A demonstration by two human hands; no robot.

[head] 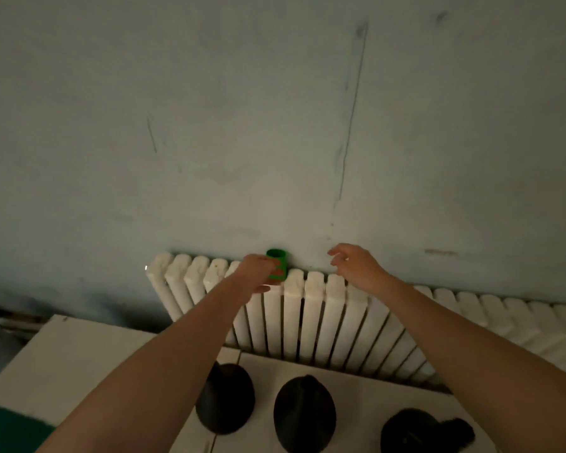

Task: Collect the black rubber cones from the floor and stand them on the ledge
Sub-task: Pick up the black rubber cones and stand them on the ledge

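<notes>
Our left hand (255,273) grips a green cup (276,256) atop the radiator (311,315), our right hand (356,269) relaxed and holding nothing; black rubber cones (304,413) stand tips-up on the near ledge (79,354).

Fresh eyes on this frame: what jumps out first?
The small green cylinder at the top of the white ribbed radiator, gripped by the left hand. To its right, the right hand hovers over the radiator, fingers loose, holding nothing. Below the arms, black rubber cones stand in a row on the white ledge.
</notes>
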